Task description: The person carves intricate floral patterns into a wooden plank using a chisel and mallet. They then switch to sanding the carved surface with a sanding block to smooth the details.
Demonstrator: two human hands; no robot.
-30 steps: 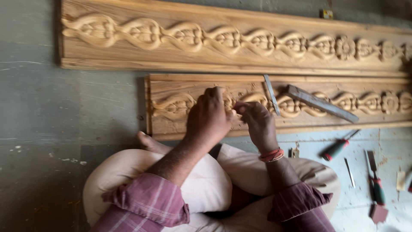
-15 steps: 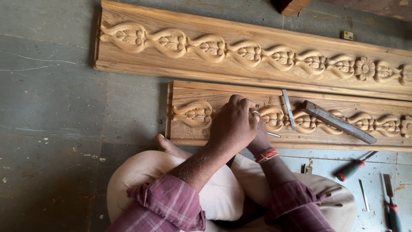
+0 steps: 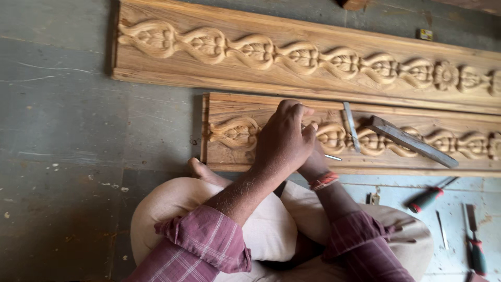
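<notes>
Left hand (image 3: 282,138) fisted, knuckles up, over the near carved plank (image 3: 235,112); fingers curled shut, what they grip can't be told; right hand (image 3: 313,162) mostly hidden beneath it, its grip can't be told either; thin metal tool tip (image 3: 332,157) pokes out rightward on the plank; plank lies on the floor before crossed legs; small yellow rectangular label (image 3: 426,34) top right, beyond the far plank (image 3: 313,52).
</notes>
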